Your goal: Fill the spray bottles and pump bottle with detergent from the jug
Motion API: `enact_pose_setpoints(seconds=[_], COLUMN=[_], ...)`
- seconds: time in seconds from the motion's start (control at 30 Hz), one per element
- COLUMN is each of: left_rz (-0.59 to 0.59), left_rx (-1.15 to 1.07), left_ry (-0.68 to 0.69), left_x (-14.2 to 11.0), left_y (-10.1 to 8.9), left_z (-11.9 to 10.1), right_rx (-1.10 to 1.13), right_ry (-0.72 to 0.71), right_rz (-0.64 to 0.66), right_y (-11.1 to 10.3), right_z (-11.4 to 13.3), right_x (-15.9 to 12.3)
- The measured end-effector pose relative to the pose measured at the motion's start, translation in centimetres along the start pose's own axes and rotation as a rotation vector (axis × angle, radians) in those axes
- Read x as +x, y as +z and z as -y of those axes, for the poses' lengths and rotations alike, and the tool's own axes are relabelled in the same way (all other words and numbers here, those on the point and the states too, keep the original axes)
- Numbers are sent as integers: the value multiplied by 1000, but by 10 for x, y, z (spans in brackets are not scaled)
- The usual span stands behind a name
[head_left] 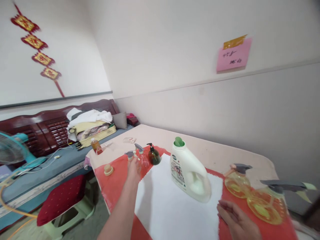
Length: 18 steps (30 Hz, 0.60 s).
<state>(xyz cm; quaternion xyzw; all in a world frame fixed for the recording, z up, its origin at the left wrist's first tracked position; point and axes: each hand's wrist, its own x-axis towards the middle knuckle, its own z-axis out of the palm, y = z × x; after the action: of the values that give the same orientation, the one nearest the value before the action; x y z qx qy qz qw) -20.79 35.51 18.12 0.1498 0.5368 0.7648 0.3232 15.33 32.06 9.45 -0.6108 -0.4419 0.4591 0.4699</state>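
My left hand (pixel 133 170) reaches far out to a small clear spray bottle with a grey trigger (pixel 130 154) and touches it; its fingers are blurred. A second small clear spray bottle (pixel 143 159) and a dark amber pump bottle (pixel 153 156) stand just right of it. My right hand (pixel 235 218) lies flat with fingers stretched at the right edge of a white cloth (pixel 170 203). A white detergent jug with a green cap (pixel 188 175) stands on that cloth. Right of my right hand stand two yellow spray bottles (pixel 237 181) (pixel 268 205).
A red cloth (pixel 112 185) covers the table under the white one and carries a small beige cap (pixel 108 170). An orange bottle (pixel 96 146) stands at the table's far left corner. Left of the table are a red-cushioned stool (pixel 61 200), a teal fan (pixel 12 151) and a wooden bench with folded clothes (pixel 90 125).
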Motion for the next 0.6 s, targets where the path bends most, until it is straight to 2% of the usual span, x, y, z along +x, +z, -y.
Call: enact_pose_setpoints(seconds=[0.1, 0.17, 0.3, 0.4, 0.47, 0.6], left_rz=[6, 16, 96, 271, 433, 668], left_rx=[-5, -17, -13, 24, 64, 12], left_ry=[-19, 20, 91, 42, -56, -253], left_x=[13, 11, -21, -63, -91, -132], left_y=[8, 5, -11, -17, -16, -5], left_z=[-15, -25, -39, -37, -31, -17], right_rx=[-1, -9, -9, -12, -2, 57], right_ry=[-41, -69, -124, -161, -190, -254], right_rz=[64, 95, 183, 297, 367, 575], right_y=[5, 10, 26, 38, 44, 55], right_z=[-1, -2, 0, 4, 5, 3], right_x=[-3, -6, -14, -27, -38, -58])
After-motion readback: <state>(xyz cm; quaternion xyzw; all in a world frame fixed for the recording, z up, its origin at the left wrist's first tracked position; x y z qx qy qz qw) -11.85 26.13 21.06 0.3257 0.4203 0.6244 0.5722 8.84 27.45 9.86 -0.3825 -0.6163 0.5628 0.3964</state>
